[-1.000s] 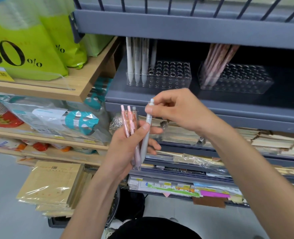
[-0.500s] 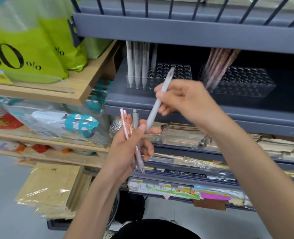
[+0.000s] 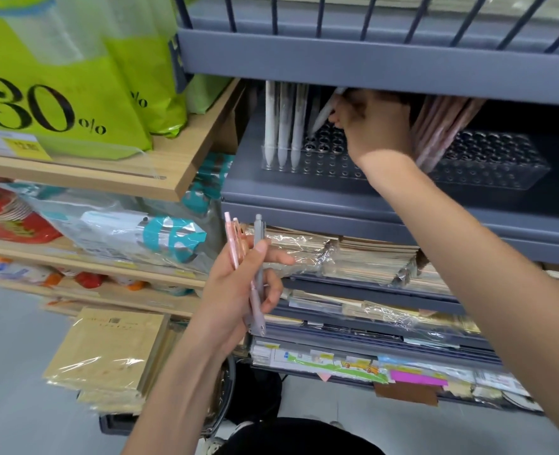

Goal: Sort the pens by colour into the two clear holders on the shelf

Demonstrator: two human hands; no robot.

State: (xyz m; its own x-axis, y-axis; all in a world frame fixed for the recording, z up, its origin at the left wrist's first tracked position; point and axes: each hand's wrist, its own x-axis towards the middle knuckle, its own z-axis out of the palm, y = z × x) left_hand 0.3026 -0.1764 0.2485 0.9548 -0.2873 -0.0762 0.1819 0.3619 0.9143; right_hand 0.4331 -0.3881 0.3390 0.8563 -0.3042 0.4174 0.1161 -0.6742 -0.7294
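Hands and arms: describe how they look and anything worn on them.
The left hand and right hand are bare: no glove, ring or watch shows. No sleeve is in view up to the frame edge.

At the grey shelf, the right hand pinches a pale pen, tilted, its lower end at the holes of the left holder, just beside three upright white pens. The right holder carries leaning pink pens. Lower down, the left hand grips two pink pens and a grey pen.
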